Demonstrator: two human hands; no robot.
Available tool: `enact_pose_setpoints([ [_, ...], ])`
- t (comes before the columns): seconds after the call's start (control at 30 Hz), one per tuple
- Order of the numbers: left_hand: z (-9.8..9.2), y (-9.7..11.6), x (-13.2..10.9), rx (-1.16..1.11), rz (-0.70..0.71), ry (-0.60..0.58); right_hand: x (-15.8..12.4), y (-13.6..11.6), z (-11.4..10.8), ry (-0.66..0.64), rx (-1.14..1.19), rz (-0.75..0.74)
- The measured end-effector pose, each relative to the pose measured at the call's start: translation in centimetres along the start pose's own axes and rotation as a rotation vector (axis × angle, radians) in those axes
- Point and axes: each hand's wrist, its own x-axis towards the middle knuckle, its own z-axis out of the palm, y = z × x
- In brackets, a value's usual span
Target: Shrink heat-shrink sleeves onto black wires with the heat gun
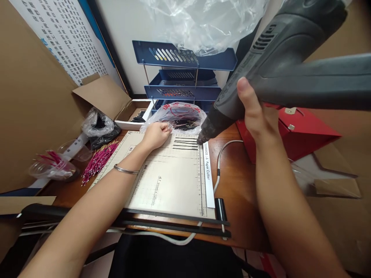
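My right hand (pixel 255 112) is wrapped around a large dark grey heat gun (pixel 249 77). The gun's nozzle points down and left, at the right-hand ends of several thin black strips (pixel 188 145) laid side by side on the paper cutter board (pixel 171 177). At the board's far edge, my left hand (pixel 158 135) is closed with its fingertips pressed together. It is beside a clear plastic bag (pixel 185 110) holding many thin black pieces. Whatever sits between those fingertips is too small to make out.
Magenta thin pieces (pixel 100 160) lie in a pile left of the board, beside a plastic cup (pixel 53 170). Behind are an open carton (pixel 104 94) and a blue tray rack (pixel 182 92). A red box (pixel 301 131) stands right, near a white cable (pixel 218 166).
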Motion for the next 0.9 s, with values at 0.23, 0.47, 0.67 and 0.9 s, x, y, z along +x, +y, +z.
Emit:
enact_pose_setpoints([
  [0.23,-0.2,0.3,0.0,0.003,-0.004,0.011,-0.2,-0.6,0.0,-0.059,0.025,0.105],
  [0.47,-0.2,0.4,-0.2,0.002,-0.009,0.013,0.0,-0.9,-0.1,-0.020,0.079,0.006],
  [0.67,-0.2,0.3,-0.1,-0.003,-0.018,0.009,0.3,-0.6,-0.4,-0.041,0.040,-0.090],
  [0.9,-0.2,0.6,-0.2,-0.022,-0.012,0.014,-0.1,-1.6,-0.1,-0.035,0.064,-0.051],
])
